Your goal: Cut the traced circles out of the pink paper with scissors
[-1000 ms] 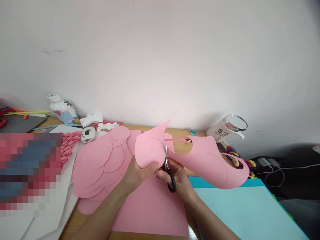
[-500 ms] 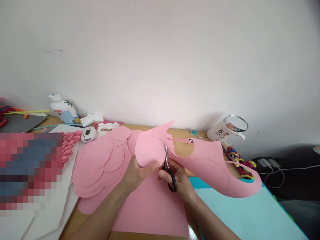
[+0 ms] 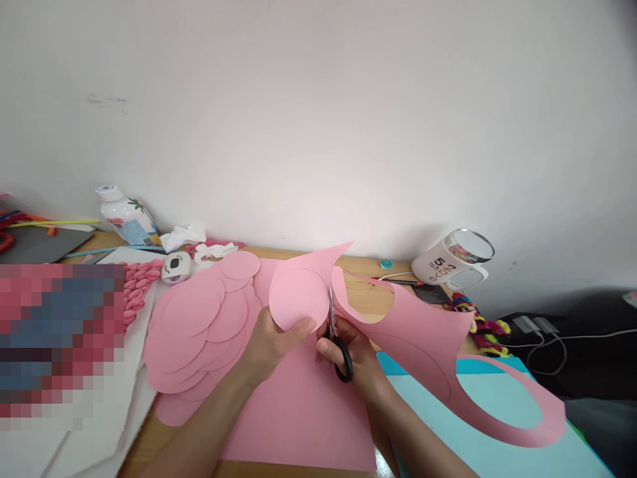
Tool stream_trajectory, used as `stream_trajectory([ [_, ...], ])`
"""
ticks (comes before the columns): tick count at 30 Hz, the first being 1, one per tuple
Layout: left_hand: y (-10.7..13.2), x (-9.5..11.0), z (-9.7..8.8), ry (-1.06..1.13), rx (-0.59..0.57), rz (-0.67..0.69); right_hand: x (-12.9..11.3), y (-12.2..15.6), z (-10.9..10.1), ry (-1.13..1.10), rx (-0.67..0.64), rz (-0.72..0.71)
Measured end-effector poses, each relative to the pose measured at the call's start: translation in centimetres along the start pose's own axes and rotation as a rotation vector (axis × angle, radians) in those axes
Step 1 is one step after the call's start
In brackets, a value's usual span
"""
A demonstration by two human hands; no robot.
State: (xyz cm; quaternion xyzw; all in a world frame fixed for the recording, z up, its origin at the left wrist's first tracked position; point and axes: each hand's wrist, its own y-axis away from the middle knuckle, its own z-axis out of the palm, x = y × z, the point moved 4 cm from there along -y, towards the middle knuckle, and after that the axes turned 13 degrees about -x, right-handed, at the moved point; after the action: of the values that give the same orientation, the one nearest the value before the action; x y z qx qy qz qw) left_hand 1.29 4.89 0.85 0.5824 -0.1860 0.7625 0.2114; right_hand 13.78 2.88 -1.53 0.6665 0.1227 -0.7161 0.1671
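My left hand pinches the lower edge of a pink paper circle that is still partly joined to a large pink sheet. My right hand grips black-handled scissors, whose blades point up along the circle's right edge. The sheet's cut-out remainder droops to the right over turquoise paper, with a round hole showing in it.
A pile of cut pink circles lies left of my hands, on a wooden table. A flat pink sheet lies under my hands. At the back stand a white bottle, crumpled tissue, a small punch and a tipped white mug.
The scissors have cut further up round the circle. The freed part of the sheet has swung down and to the right, opening a wider gap beside the circle.
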Motion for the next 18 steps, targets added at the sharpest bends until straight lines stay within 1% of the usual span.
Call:
stream_trajectory([
  [5,0.13,-0.28,-0.63,-0.048,0.071,0.019,0.12,0.02,0.06,0.011,-0.027,-0.011],
  [14,0.14,-0.22,-0.66,-0.128,0.082,0.025,0.1,0.07,0.04,0.007,-0.026,-0.014],
  [18,0.2,-0.29,-0.85,-0.121,0.172,0.012,0.3,0.16,0.12,-0.013,-0.035,0.002],
])
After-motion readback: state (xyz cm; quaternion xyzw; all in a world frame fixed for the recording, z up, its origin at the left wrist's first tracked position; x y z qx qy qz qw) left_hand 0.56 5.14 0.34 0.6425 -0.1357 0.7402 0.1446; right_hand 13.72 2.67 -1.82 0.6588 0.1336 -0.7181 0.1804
